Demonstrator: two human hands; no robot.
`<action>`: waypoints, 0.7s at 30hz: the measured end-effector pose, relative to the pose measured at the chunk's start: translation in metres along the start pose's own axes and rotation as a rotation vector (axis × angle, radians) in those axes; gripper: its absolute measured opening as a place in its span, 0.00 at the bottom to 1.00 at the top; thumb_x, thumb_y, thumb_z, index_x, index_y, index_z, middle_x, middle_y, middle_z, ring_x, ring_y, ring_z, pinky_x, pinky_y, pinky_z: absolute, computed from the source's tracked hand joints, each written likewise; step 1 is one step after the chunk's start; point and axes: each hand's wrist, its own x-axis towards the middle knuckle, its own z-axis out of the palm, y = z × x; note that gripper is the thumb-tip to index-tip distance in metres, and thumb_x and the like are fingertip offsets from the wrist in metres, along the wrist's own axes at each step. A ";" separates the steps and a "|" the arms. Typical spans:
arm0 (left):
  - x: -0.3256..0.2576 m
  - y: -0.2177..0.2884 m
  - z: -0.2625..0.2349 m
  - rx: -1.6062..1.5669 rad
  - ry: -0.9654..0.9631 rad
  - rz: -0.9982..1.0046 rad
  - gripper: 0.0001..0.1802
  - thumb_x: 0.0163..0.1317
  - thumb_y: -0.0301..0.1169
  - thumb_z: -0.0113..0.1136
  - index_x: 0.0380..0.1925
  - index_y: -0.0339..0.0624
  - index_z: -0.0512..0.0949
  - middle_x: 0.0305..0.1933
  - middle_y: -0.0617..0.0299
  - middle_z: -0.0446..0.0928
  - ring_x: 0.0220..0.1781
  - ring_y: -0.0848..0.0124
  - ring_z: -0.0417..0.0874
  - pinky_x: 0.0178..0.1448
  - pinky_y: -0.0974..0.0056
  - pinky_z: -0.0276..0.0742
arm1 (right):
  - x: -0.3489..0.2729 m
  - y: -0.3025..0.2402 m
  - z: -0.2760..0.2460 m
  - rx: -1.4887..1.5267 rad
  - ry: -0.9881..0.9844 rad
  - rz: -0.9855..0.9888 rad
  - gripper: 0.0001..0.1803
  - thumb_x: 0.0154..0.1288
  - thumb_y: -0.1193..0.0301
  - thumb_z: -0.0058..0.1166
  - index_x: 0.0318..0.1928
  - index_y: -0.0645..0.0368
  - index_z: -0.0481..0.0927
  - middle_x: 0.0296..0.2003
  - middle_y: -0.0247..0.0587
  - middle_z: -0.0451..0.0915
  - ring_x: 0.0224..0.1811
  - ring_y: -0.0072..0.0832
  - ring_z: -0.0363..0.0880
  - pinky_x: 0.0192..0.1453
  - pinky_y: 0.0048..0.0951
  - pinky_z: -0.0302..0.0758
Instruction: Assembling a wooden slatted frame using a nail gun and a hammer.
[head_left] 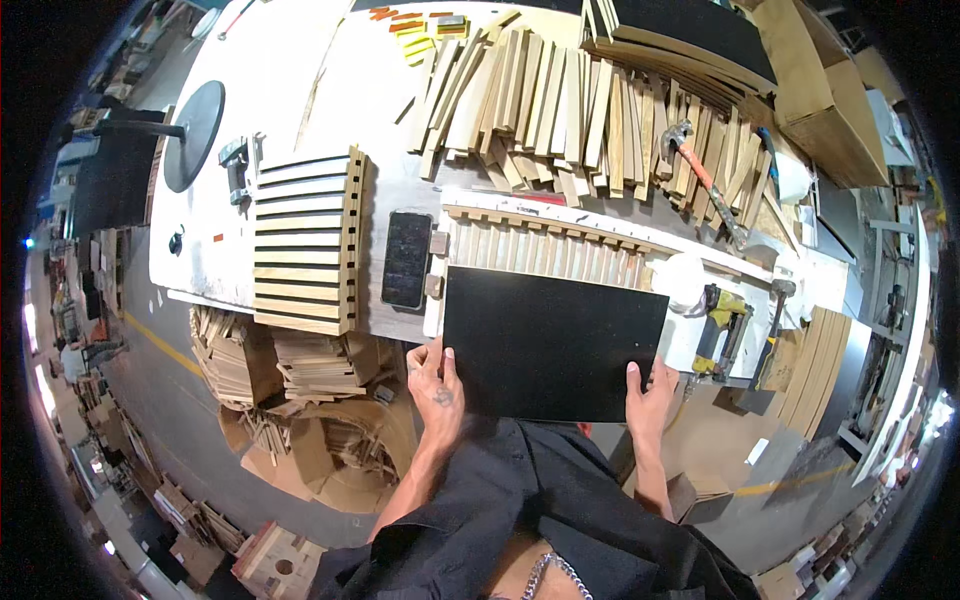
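A flat black panel [555, 345] is held by its two sides, near the front of the workbench. My left hand [437, 390] grips its left edge and my right hand [650, 398] its right edge, thumbs on the upper face. The panel's far edge overlaps a row of pale wood slats [545, 250] set side by side in a white-edged jig [434, 318]. How far the slats run beneath the panel is hidden. Left of the jig lies a black phone [407, 260]. Farther left rests a finished-looking slatted panel [300, 245] with wood strips over black.
Loose wood strips [540, 100] are heaped behind the jig, with an orange-handled hammer [705, 180] on them. A yellow-and-black nail gun [722, 330] lies to the right. Cardboard boxes of strips [310, 365] stand below the bench at left. A cardboard box [825, 90] sits far right.
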 end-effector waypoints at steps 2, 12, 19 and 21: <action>-0.002 -0.002 -0.011 0.011 -0.002 0.020 0.16 0.67 0.26 0.60 0.54 0.35 0.80 0.44 0.44 0.75 0.42 0.52 0.79 0.48 0.51 0.74 | -0.016 -0.009 0.000 0.014 -0.010 0.019 0.30 0.70 0.61 0.61 0.62 0.72 0.72 0.49 0.55 0.71 0.51 0.45 0.73 0.59 0.41 0.71; 0.067 -0.019 0.042 0.044 0.046 0.105 0.16 0.66 0.29 0.61 0.52 0.36 0.80 0.45 0.44 0.75 0.45 0.46 0.79 0.49 0.47 0.73 | 0.048 -0.033 0.028 -0.133 -0.019 0.012 0.32 0.70 0.58 0.59 0.61 0.74 0.73 0.52 0.60 0.72 0.56 0.51 0.73 0.62 0.45 0.70; 0.088 -0.023 0.047 0.061 0.053 0.151 0.15 0.67 0.29 0.62 0.51 0.33 0.79 0.45 0.44 0.75 0.46 0.47 0.78 0.49 0.48 0.73 | 0.058 -0.045 0.038 -0.093 -0.021 0.046 0.31 0.71 0.58 0.58 0.61 0.74 0.73 0.52 0.62 0.73 0.57 0.53 0.73 0.63 0.45 0.70; 0.091 -0.022 0.050 0.083 0.062 0.164 0.15 0.67 0.29 0.62 0.51 0.33 0.80 0.45 0.43 0.75 0.46 0.48 0.78 0.50 0.49 0.73 | 0.059 -0.043 0.039 -0.101 -0.012 0.035 0.30 0.71 0.58 0.58 0.61 0.73 0.73 0.52 0.62 0.73 0.56 0.53 0.73 0.62 0.45 0.70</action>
